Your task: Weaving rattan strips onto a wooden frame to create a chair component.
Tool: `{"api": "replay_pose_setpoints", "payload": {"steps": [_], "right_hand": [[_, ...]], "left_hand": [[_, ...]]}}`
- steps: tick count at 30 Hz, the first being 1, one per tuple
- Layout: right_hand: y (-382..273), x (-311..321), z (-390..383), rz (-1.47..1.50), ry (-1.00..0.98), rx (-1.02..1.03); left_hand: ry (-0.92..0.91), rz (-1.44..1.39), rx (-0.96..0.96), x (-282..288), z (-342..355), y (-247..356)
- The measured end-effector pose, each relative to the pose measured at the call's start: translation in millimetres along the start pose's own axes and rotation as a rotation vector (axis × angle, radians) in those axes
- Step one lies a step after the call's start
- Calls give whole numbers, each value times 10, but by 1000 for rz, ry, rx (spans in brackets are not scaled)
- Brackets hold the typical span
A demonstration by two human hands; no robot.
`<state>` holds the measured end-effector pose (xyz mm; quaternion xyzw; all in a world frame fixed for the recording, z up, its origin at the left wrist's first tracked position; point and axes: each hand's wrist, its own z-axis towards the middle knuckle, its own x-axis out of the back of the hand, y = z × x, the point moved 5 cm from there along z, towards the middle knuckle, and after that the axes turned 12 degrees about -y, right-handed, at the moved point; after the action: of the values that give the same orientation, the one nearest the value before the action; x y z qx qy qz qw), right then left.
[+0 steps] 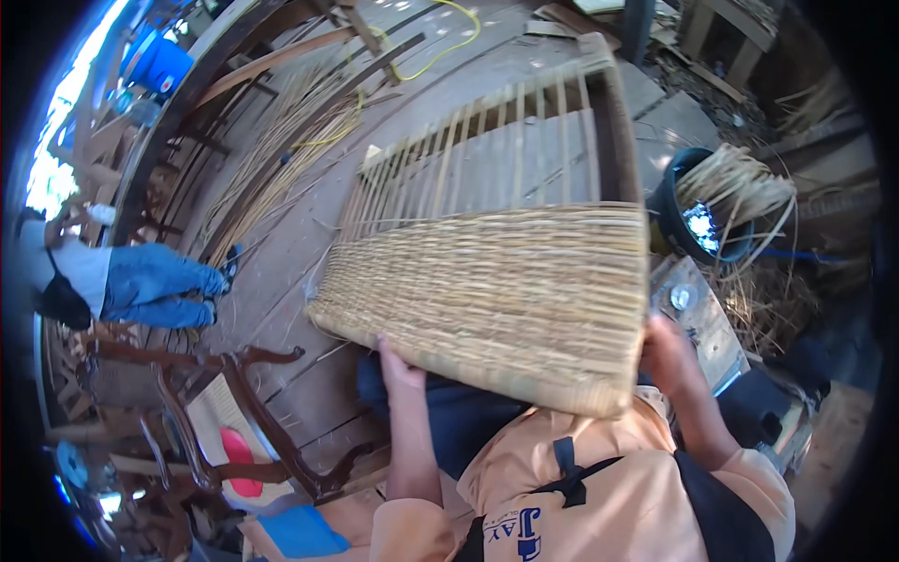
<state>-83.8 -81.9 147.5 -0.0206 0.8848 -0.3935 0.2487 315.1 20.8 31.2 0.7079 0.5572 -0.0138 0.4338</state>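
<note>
A large wooden frame strung with pale cane strips, a woven cane panel (496, 281), lies tilted across my lap. Its near part is densely woven. Toward the far end only lengthwise strands show, with gaps between them. My left hand (403, 368) grips the near edge, thumb at the rim and the other fingers hidden beneath. At the right side rail, my right hand (667, 351) is closed on the frame near its right corner, slightly blurred. Both hands bear the panel up.
On the right stands a dark bucket (667, 201) with coiled cane strips (735, 183). A carved wooden chair (248, 412) is at lower left. Long cane strands (253, 201) and a yellow cord (449, 56) lie on the floor. Another person (154, 286) stands at far left.
</note>
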Motion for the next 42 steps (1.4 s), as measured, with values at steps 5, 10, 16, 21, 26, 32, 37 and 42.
{"api": "replay_pose_setpoints", "payload": {"steps": [5,10,16,21,26,32,37,42], "right_hand": [[-67,102,128,228,-80,-56],[-132,152,-8,172,73,-103],[-261,-203,-206,-15,148,-80],[-282,-617,-389,-108,322,-224],[-189,-529,-367,-392,575,-119],[-314,-611,-410,-684,548,-86],[-217,-213,-250,-654,555,91],[-245,2,-126,-573,521,36]], "left_hand": [[-64,-37,63,96,-216,-151],[-246,501,548,179,-509,174],[216,1522,-356,581,367,2047],[543,1038,-21,2310,1654,2226],[55,-41,-45,2550,1901,1636],[97,53,-17,2627,1887,1583],[-84,-23,53,2635,1817,1568],[1,55,-63,2568,1455,1726]]}}
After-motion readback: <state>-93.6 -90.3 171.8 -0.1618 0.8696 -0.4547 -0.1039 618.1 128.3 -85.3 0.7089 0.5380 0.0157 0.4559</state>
